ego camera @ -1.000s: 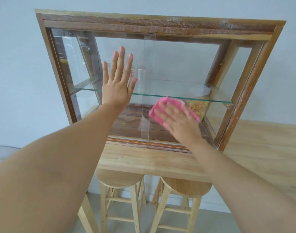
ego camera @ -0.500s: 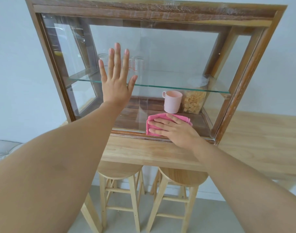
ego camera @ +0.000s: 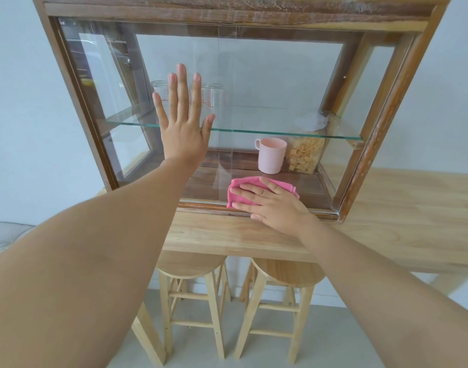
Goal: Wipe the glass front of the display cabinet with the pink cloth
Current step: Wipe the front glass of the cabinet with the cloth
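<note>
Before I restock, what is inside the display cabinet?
On the display cabinet floor: a pink mug beside a jar of pasta-like pieces. On the glass shelf: clear measuring glasses, partly hidden by the left hand.

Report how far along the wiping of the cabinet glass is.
Done: cannot be judged, since no clear difference between wiped and unwiped glass shows. In hand: the right hand presses the pink cloth flat on the glass at the bottom edge, right of centre, while the left hand lies flat on the left pane. Left: probably the upper glass, where the cloth isn't.
</note>
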